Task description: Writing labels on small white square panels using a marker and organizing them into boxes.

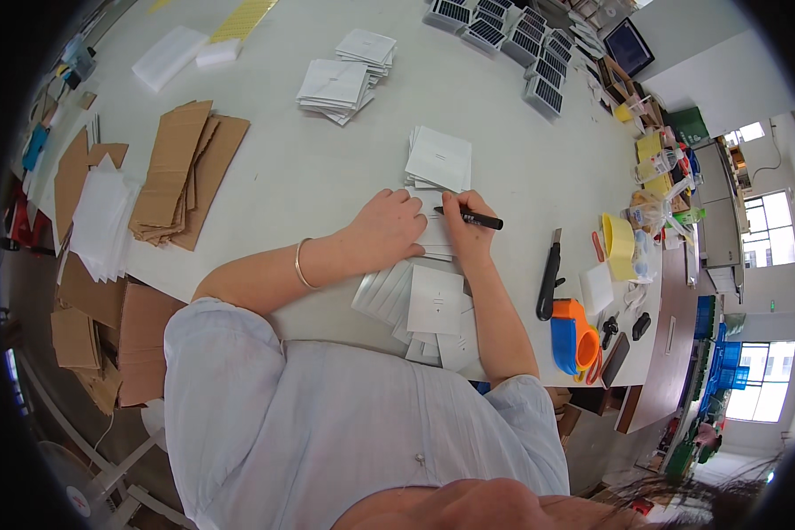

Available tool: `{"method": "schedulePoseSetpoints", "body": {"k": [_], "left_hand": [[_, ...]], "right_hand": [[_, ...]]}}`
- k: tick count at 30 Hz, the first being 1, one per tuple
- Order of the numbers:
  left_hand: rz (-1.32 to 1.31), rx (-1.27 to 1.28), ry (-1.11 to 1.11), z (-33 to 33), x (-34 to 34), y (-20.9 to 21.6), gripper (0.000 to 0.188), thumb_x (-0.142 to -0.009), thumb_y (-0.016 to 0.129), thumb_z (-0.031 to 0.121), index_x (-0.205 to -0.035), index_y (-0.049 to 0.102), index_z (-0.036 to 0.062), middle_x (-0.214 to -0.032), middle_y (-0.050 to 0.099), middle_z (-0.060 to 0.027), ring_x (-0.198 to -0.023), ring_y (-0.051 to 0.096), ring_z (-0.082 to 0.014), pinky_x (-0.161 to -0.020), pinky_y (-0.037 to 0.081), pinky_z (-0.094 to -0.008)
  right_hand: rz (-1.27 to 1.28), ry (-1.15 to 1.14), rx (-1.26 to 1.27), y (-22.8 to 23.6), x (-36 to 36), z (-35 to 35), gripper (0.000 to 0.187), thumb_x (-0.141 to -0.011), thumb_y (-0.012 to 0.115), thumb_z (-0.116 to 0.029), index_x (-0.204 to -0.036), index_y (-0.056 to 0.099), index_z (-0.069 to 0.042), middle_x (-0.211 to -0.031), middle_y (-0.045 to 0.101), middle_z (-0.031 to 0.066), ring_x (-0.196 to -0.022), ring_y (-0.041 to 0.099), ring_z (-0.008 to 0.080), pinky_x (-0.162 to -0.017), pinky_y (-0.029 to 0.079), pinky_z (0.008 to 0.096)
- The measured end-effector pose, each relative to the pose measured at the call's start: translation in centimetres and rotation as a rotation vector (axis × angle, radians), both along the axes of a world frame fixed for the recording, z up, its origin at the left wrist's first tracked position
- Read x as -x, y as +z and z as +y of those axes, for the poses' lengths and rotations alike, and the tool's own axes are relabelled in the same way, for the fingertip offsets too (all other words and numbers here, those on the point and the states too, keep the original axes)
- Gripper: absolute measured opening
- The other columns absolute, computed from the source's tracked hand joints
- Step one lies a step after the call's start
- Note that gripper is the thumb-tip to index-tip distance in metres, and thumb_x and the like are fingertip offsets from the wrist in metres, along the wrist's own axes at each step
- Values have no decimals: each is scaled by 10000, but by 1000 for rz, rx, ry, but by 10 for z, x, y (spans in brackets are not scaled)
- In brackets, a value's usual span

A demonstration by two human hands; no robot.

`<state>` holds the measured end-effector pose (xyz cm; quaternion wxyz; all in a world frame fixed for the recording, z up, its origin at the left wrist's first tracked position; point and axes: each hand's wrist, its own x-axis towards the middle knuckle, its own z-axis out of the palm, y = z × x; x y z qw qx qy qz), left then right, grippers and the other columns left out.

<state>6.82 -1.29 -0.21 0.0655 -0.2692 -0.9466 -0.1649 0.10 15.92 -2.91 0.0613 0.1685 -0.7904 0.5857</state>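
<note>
My right hand (pixel 473 231) is closed around a black marker pen (pixel 483 220), its tip pointing left over a small white card (pixel 436 235). With bent fingers, my left hand (pixel 387 228) presses on the left side of that card and partly hides it. Just beyond my hands lies a stack of white cards (pixel 440 157) with small dark marks. Nearer my body, more marked white cards (pixel 435 300) lie fanned out and overlapping between my forearms.
Two more white card stacks (pixel 334 81) lie farther off. Cardboard sheets (pixel 175 172) and white foam sheets (pixel 102 221) are on the left. To the right are a box cutter (pixel 549 278), an orange-and-blue tape dispenser (pixel 574 337) and yellow tape (pixel 620 247). Small solar-panelled units (pixel 521 44) stand at the back.
</note>
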Motion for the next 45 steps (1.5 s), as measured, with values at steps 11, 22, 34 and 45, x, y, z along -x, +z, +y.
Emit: {"method": "schedulePoseSetpoints", "body": {"k": [11,22,34,45], "left_hand": [[-9,72,17,3,-4,4,322,-761,722,353,-849,613,62,-918,557,-63,-947,532,-216,-795,418,-360],[37,-1,42,2,-2,0,355,-742,740,356,-878,601,60,-969,555,-91,-1063,514,-267,-862,406,-393],[-48,-79,42,-2,2,1,398,-703,764,337,-916,580,55,-1029,521,-102,-1045,493,-283,-860,409,-418],[-244,-151,-277,8,-29,29,415,-681,765,378,-854,568,57,-913,528,-107,-870,542,-299,-738,456,-411]], "right_hand": [[-60,10,125,-5,-8,16,284,-851,688,-101,-643,505,-39,-585,479,-34,-560,390,42,-504,331,230],[49,47,-26,-4,-13,13,273,-840,694,-94,-644,515,-31,-581,508,-11,-552,409,53,-500,350,236],[-6,9,106,-5,-12,18,278,-850,674,-83,-640,498,-39,-588,480,-29,-559,382,52,-512,330,236],[-148,-104,412,-3,0,18,280,-884,655,-114,-666,486,-65,-613,464,-43,-565,383,35,-520,328,220]]}}
